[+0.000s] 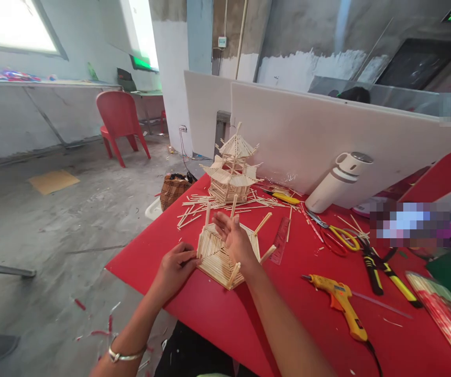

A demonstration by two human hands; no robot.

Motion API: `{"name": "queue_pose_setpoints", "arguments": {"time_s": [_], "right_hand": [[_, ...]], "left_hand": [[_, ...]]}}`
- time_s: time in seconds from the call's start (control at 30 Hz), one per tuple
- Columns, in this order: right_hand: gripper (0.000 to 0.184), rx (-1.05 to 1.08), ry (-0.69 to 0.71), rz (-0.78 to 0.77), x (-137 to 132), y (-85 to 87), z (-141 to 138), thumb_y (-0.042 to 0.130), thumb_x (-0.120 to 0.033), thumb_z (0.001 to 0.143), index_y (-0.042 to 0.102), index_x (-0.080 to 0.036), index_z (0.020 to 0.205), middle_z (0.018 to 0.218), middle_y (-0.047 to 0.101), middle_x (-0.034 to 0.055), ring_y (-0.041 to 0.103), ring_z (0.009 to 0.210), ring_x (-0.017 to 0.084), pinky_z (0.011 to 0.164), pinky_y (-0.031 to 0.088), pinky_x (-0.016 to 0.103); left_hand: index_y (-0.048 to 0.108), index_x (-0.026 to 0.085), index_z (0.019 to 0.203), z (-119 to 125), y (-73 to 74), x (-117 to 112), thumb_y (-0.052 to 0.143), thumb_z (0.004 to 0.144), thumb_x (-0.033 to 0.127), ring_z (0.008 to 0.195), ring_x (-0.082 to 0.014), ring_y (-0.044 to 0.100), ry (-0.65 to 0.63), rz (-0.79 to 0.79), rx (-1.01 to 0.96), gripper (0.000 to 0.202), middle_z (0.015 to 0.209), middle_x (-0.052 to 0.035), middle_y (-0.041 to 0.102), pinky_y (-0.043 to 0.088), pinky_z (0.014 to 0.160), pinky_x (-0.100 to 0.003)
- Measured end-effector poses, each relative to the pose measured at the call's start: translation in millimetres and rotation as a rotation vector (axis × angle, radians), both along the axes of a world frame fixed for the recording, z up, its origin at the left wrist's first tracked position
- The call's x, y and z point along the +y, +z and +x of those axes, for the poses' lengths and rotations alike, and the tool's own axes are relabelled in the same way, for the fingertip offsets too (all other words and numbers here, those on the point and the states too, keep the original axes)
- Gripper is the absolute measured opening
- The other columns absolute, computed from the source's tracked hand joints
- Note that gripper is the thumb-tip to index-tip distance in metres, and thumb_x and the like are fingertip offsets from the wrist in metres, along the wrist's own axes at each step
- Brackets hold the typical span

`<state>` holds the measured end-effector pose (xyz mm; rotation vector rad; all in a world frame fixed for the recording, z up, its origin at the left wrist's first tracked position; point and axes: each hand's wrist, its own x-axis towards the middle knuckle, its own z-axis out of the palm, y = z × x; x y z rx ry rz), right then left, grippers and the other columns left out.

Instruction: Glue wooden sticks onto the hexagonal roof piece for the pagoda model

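Note:
A hexagonal platform made of thin wooden sticks lies on the red table, with short stick posts standing at its corners. My left hand is closed at the platform's left corner, thumb and fingers pinching its edge beside a post. Over the middle of the platform is my right hand, its fingers stretched out and nothing seen in them. Whether its fingertips touch the back posts cannot be made out. Just behind stands a tiered stick pagoda, with loose sticks scattered around its foot.
On the red table to the right lie a yellow glue gun, pliers, scissors, a red ruler and a yellow-handled cutter. A white flask leans against the white board.

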<state>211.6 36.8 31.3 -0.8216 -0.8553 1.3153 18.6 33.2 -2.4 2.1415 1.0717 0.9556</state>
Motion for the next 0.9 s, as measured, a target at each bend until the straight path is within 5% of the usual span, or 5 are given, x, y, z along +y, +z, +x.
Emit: {"name": "queue_pose_setpoints", "arguments": {"time_s": [0.17, 0.27, 0.37, 0.53, 0.9], "right_hand": [[0.043, -0.186, -0.126, 0.123, -58, 92.3, 43, 0.069, -0.05, 0.083, 0.067, -0.03, 0.121, 0.127, 0.065, 0.0068, 0.062, 0.115, 0.025, 0.098, 0.05, 0.044], [0.036, -0.53, -0.467, 0.121, -73, 114.5, 99, 0.069, -0.046, 0.083, 0.07, -0.026, 0.113, 0.101, 0.073, 0.0071, 0.069, 0.082, 0.021, 0.076, 0.056, 0.04], [0.043, -0.957, -0.667, -0.134, -59, 90.5, 153, 0.065, -0.051, 0.081, 0.07, -0.015, 0.105, 0.087, 0.073, 0.0108, 0.069, 0.077, 0.023, 0.071, 0.054, 0.038], [0.059, -1.619, -0.328, -0.667, -32, 21.4, 176, 0.07, -0.063, 0.071, 0.067, -0.014, 0.104, 0.102, 0.072, 0.0205, 0.067, 0.101, 0.034, 0.08, 0.049, 0.039], [0.025, -1.239, -0.294, -0.74, -30, -6.7, 184, 0.084, -0.017, 0.049, 0.064, -0.017, 0.063, 0.06, 0.068, 0.0041, 0.065, 0.06, 0.021, 0.055, 0.046, 0.028]], "left_hand": [[0.076, 0.02, 0.086, -2, -5.3, 4, 0.06, 0.09, 0.031, 0.076, -0.0149, 0.064, -0.015, 0.009, -0.01, 0.02, 0.088, -0.006, 0.067, 0.05, 0.07, -0.024], [0.077, 0.02, 0.084, -3, -7.1, 5, 0.061, 0.089, 0.032, 0.075, -0.0148, 0.064, -0.013, 0.019, -0.017, 0.02, 0.088, -0.0059, 0.067, 0.05, 0.068, -0.024], [0.076, 0.02, 0.083, -2, -6.7, 6, 0.06, 0.089, 0.033, 0.074, -0.0149, 0.064, -0.015, 0.028, -0.023, 0.021, 0.086, -0.0056, 0.067, 0.05, 0.067, -0.024], [0.076, 0.02, 0.082, -2, -6.1, 6, 0.061, 0.088, 0.033, 0.072, -0.0147, 0.063, -0.01, 0.042, -0.027, 0.021, 0.086, -0.0051, 0.066, 0.049, 0.065, -0.023], [0.076, 0.019, 0.082, -1, -3.0, 3, 0.061, 0.088, 0.031, 0.07, -0.0133, 0.062, -0.011, 0.035, -0.027, 0.02, 0.085, -0.0052, 0.067, 0.049, 0.065, -0.024]]}}
